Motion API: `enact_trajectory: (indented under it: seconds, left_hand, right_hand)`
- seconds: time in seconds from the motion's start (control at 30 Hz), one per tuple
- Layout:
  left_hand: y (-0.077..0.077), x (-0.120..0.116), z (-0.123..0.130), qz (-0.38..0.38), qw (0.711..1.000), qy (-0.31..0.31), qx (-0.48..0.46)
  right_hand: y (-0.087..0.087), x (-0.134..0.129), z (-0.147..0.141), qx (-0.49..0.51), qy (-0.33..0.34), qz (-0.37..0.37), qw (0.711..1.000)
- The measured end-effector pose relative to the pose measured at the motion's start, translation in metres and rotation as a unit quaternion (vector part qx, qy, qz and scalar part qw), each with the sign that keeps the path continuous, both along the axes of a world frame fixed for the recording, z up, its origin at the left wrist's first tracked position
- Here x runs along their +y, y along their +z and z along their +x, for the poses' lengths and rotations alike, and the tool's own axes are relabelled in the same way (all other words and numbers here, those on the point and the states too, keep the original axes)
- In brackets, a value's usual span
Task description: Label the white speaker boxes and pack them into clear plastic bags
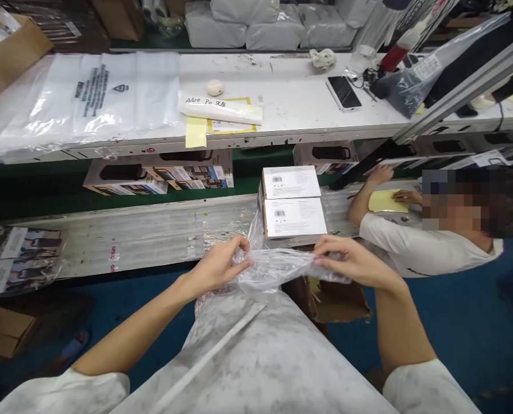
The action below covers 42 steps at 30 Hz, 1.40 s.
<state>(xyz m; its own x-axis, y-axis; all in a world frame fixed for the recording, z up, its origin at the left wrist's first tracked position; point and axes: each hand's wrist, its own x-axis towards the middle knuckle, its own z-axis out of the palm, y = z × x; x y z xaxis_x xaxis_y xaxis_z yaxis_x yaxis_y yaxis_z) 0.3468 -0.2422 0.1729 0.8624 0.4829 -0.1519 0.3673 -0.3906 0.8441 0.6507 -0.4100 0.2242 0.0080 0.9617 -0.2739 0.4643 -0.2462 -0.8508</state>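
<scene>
A crumpled clear plastic bag [273,267] stretches between my two hands, close in front of my body. My left hand [222,261] pinches one end of it between thumb and fingers. At the other end, my right hand [346,259] grips the plastic the same way, and a loose flap hangs below its fingers. Just beyond the bag, two white boxes with printed labels sit one behind the other: the nearer box [294,218] and the farther box [291,182]. Part of the clear plastic rises against the nearer box's left side.
A shelf above holds a stack of clear bags [131,98], a paper roll [222,110] and a phone [343,93]. Printed boxes [127,175] stand on the green belt. Wrapped packs [19,259] lie at left. A co-worker [428,241] works at right, touching yellow paper [388,200].
</scene>
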Motion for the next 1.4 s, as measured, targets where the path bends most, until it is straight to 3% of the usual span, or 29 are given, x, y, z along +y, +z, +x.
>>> enact_trajectory:
  seconds: [0.07,0.13,0.27,0.37,0.43,0.5,0.53,0.67,0.73,0.8,0.87,0.93,0.97,1.07,1.13,1.2,1.3,1.4]
  left_hand:
    - [-0.003,0.000,0.001,-0.032,0.999,-0.013,0.038]
    - [-0.008,0.000,0.005,-0.071,0.996,-0.029,0.037]
    - [-0.023,0.006,0.011,-0.241,0.969,-0.058,0.004]
    - [-0.038,0.011,0.013,-0.382,0.920,0.047,-0.078]
    - [-0.042,0.011,0.019,-0.413,0.893,0.126,-0.129]
    - [-0.040,0.007,0.029,-0.385,0.900,0.143,-0.148]
    - [-0.038,0.004,0.035,-0.359,0.914,0.122,-0.142]
    - [-0.034,-0.011,0.060,-0.230,0.968,-0.053,-0.081]
    - [-0.042,-0.014,0.069,-0.123,0.985,-0.096,-0.072]
    - [-0.052,-0.015,0.074,-0.004,0.995,-0.078,-0.068]
    - [-0.058,-0.011,0.076,0.075,0.996,-0.022,-0.045]
    - [-0.058,-0.005,0.077,0.105,0.994,0.023,-0.012]
    - [-0.055,-0.002,0.077,0.103,0.995,0.016,-0.004]
    - [-0.040,0.005,0.074,0.056,0.993,-0.094,-0.038]
    - [-0.031,0.008,0.068,-0.002,0.986,-0.154,-0.066]
    - [-0.028,0.011,0.061,-0.076,0.981,-0.172,-0.043]
    - [-0.037,0.017,0.048,-0.208,0.958,-0.194,0.029]
    - [-0.062,0.024,0.037,-0.375,0.903,-0.200,0.065]
  right_hand:
    - [0.002,-0.003,0.008,-0.009,-0.095,0.053,0.994]
    - [-0.002,-0.004,0.012,-0.023,-0.173,0.058,0.983]
    - [-0.032,-0.010,0.021,-0.018,-0.256,0.020,0.966]
    - [-0.057,-0.019,0.032,0.049,-0.285,-0.014,0.957]
    - [-0.068,-0.024,0.034,0.105,-0.277,-0.037,0.954]
    - [-0.072,-0.025,0.029,0.144,-0.262,-0.043,0.953]
    - [-0.073,-0.023,0.026,0.154,-0.259,-0.041,0.953]
    - [-0.069,-0.014,0.018,0.165,-0.236,-0.058,0.956]
    - [-0.065,-0.013,0.020,0.180,-0.199,-0.089,0.959]
    - [-0.060,-0.014,0.024,0.202,-0.176,-0.112,0.957]
    - [-0.055,-0.016,0.029,0.224,-0.154,-0.123,0.954]
    - [-0.050,-0.018,0.033,0.248,-0.113,-0.141,0.952]
    - [-0.049,-0.018,0.034,0.260,-0.089,-0.153,0.949]
    - [-0.051,-0.019,0.039,0.289,-0.052,-0.169,0.941]
    - [-0.057,-0.019,0.044,0.277,-0.098,-0.131,0.947]
    - [-0.065,-0.020,0.049,0.218,-0.171,-0.064,0.959]
    - [-0.080,-0.022,0.054,0.112,-0.236,0.010,0.965]
    - [-0.099,-0.023,0.053,0.104,-0.340,0.044,0.934]
